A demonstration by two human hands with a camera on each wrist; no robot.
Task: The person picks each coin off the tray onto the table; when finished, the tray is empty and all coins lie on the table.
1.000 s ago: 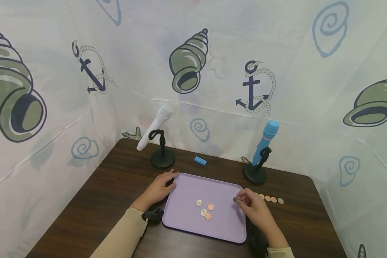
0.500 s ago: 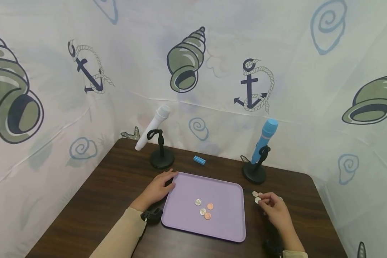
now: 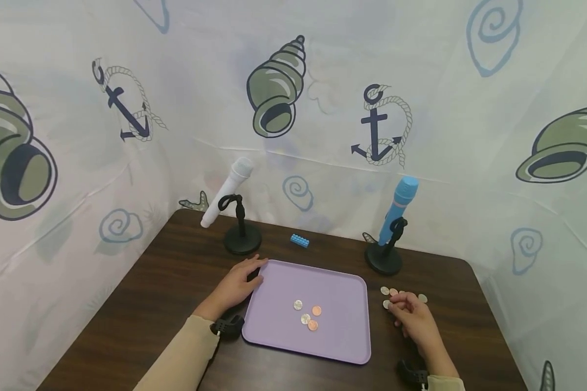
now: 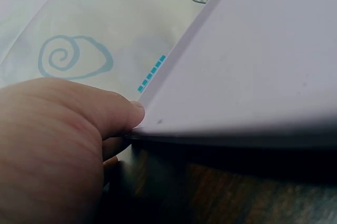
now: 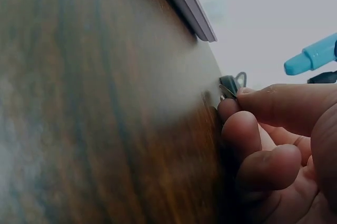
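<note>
My left hand (image 3: 235,285) holds the left rim of a lilac tray (image 3: 342,347), near its far left corner; in the left wrist view the thumb lies on the rim with fingers beneath it. Silver and copper coins (image 3: 312,325) lie scattered on the tray. To the right of the tray, low over the table, my right hand (image 3: 418,320) pinches a silver coin (image 3: 386,304) between thumb and index finger. Just beyond it is a row with a silver coin (image 3: 384,290) at the left end and a copper coin (image 3: 393,292) beside it; the fingers partly hide the row.
A white microphone (image 3: 227,193) on a black stand (image 3: 242,240) is behind the tray's left side. A blue microphone (image 3: 398,209) on another black stand (image 3: 383,260) stands at the back right. Between them lies a blue toy brick (image 3: 300,240), near the patterned cloth wall (image 3: 342,217).
My right hand has moved right with its coin, from over the tray's right side to the table before the coin row. My left hand stays on the rim. The head view has shifted slightly.
</note>
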